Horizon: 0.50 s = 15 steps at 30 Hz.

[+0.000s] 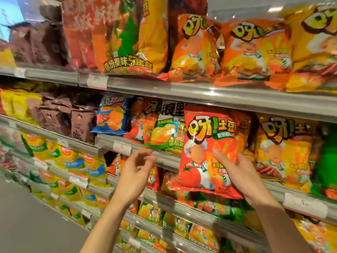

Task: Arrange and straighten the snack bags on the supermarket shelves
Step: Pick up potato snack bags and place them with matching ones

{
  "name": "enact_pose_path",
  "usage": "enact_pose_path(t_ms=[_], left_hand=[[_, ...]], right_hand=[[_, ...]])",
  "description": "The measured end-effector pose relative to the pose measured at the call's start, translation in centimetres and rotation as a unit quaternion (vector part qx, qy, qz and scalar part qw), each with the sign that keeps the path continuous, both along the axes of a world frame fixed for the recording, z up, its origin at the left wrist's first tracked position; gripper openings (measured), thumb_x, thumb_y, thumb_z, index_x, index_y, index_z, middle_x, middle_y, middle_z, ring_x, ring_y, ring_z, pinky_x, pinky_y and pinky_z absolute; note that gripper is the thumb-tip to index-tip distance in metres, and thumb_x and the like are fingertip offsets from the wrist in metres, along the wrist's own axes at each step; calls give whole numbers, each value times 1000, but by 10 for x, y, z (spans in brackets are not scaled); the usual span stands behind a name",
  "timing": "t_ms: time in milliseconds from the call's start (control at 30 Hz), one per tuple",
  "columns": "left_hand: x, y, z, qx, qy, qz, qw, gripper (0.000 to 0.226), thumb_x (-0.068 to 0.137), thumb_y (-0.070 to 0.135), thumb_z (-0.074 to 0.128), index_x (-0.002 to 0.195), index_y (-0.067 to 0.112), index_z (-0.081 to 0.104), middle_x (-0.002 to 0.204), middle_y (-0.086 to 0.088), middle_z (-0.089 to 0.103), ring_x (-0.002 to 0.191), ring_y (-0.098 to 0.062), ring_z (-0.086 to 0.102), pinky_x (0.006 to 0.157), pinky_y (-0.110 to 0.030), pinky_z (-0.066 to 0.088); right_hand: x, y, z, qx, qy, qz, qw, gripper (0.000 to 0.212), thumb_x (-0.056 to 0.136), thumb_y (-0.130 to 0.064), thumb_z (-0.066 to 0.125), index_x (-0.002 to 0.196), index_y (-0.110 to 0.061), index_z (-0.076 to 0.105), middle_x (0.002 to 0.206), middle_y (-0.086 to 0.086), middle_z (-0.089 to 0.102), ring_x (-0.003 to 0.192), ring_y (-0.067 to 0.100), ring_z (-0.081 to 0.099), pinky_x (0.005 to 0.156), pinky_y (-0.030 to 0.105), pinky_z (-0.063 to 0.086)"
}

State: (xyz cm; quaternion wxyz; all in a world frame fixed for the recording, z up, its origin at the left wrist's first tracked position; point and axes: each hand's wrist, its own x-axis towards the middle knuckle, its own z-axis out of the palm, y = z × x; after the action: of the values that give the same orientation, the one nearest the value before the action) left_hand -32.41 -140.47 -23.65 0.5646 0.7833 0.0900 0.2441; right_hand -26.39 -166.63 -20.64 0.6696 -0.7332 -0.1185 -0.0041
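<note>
The right hand (237, 172) grips an upright red tomato snack bag (207, 152), long axis vertical, front outward, before the middle shelf (228, 99) of packed supermarket shelving, while the left hand (135, 172) hovers loosely curled, holding nothing.

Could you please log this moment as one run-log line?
right hand: holds red tomato bag | left hand: free, fingers loosely curled | shelf rail: behind bag

Grey floor (27, 225), white price labels (121, 147) on rail fronts
</note>
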Motion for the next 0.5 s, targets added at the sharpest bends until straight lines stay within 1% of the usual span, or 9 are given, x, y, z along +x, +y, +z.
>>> enact_pose_path(t_ms=[33, 67, 133, 233, 300, 333, 367, 433, 500], left_hand=[[14, 4, 5, 22, 2, -4, 1000, 17, 98, 30, 67, 115, 27, 67, 108, 12, 73, 102, 2, 65, 87, -17, 49], [28, 8, 10, 41, -1, -3, 999, 20, 98, 32, 67, 117, 26, 66, 111, 13, 71, 105, 1, 63, 87, -17, 47], [55, 15, 18, 72, -12, 1, 997, 29, 97, 34, 68, 123, 22, 65, 119, 8, 67, 110, -5, 61, 94, -24, 48], [91, 28, 23, 113, 4, -1, 994, 42, 95, 35, 70, 131, 15, 62, 127, -2, 64, 116, -16, 61, 102, -34, 48], [107, 36, 23, 125, 9, -1, 992, 52, 90, 44, 70, 133, 16, 61, 125, -3, 67, 115, -19, 63, 104, -41, 50], [114, 40, 22, 126, 8, -6, 992, 57, 87, 48, 70, 134, 16, 60, 122, -2, 68, 112, -17, 64, 101, -41, 52], [120, 43, 21, 120, 8, -21, 993, 56, 88, 46, 70, 134, 17, 60, 118, 1, 69, 107, -14, 65, 99, -38, 53], [127, 49, 19, 96, 10, -62, 993, 42, 93, 32, 71, 132, 19, 59, 111, 7, 68, 102, -9, 66, 92, -29, 54], [132, 58, 15, 89, 7, -88, 992, 34, 95, 26, 70, 127, 26, 58, 112, 8, 67, 104, -9, 66, 91, -28, 54]], right_hand=[[6, 4, 2, -5, -9, -6, 1000, 39, 86, -50, 71, 120, -31, 69, 111, -13, 77, 106, 11, 73, 100, 43, 53], [11, 8, 4, -9, -17, -12, 1000, 37, 88, -49, 70, 120, -30, 69, 110, -15, 77, 105, 10, 72, 99, 41, 54], [19, 14, 8, -24, -30, -27, 999, 36, 88, -51, 69, 118, -30, 70, 107, -18, 77, 103, 6, 72, 98, 39, 54], [24, 20, 9, -70, -34, -49, 996, 40, 86, -60, 67, 116, -34, 70, 105, -22, 76, 100, 1, 71, 99, 40, 53], [26, 24, 10, -91, -35, -67, 993, 40, 84, -63, 67, 112, -34, 70, 100, -26, 75, 94, -4, 70, 98, 38, 54], [27, 28, 12, -96, -37, -78, 992, 40, 83, -62, 68, 111, -33, 70, 99, -26, 75, 93, -5, 70, 98, 38, 54], [28, 32, 14, -94, -38, -86, 991, 40, 82, -61, 68, 110, -33, 70, 99, -24, 76, 94, -3, 71, 99, 39, 54], [28, 41, 15, -88, -35, -98, 991, 35, 83, -58, 69, 108, -33, 71, 98, -22, 77, 94, 1, 73, 99, 42, 55], [27, 51, 15, -90, -38, -110, 989, 32, 83, -57, 69, 106, -35, 71, 98, -23, 76, 94, 1, 73, 98, 42, 55]])
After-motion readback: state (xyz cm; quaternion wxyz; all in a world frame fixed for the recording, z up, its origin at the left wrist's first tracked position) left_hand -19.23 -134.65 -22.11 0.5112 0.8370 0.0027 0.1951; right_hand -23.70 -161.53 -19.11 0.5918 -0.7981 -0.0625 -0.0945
